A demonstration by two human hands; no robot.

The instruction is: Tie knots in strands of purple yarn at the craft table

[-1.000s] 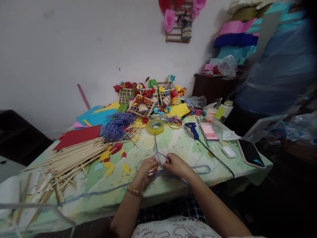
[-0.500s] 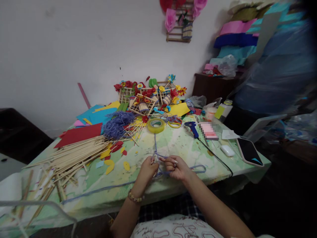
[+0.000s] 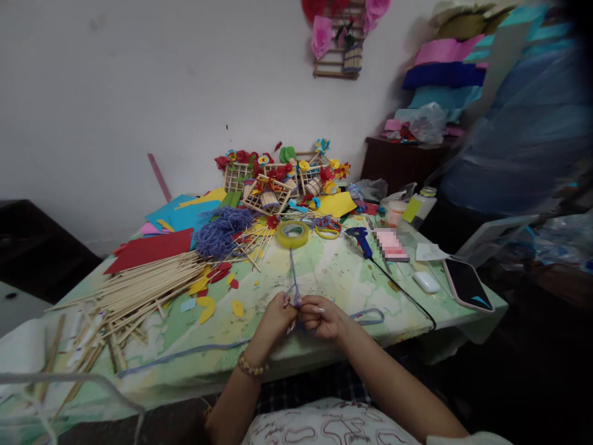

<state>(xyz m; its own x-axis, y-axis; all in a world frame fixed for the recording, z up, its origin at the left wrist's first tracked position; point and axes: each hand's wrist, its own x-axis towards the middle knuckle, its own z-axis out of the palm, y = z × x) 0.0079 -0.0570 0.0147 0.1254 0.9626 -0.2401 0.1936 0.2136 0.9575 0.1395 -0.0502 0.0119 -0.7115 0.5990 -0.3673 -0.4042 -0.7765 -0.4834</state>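
Observation:
Purple-blue yarn (image 3: 293, 269) runs from the yellow tape roll (image 3: 292, 234) down to my two hands, which meet close together over the front of the table. My left hand (image 3: 279, 316), with a beaded bracelet at the wrist, pinches the yarn. Fingers curled, my right hand (image 3: 320, 317) grips the yarn from the other side. Between the fingertips the strands come together in a small loop or knot, partly hidden. One length of yarn trails left along the table edge, and a looped end lies to the right.
Wooden sticks (image 3: 152, 278), a purple yarn bundle (image 3: 222, 232) and red card (image 3: 151, 250) lie left. Small flower-trimmed stick frames (image 3: 269, 194) stand at the back. On the right are a blue glue gun (image 3: 360, 241), its cord, a white case (image 3: 425, 282) and a phone (image 3: 467, 283).
My hands have drawn closer together, and the yarn crossing between them has tightened into a smaller gathering. The view has shifted slightly.

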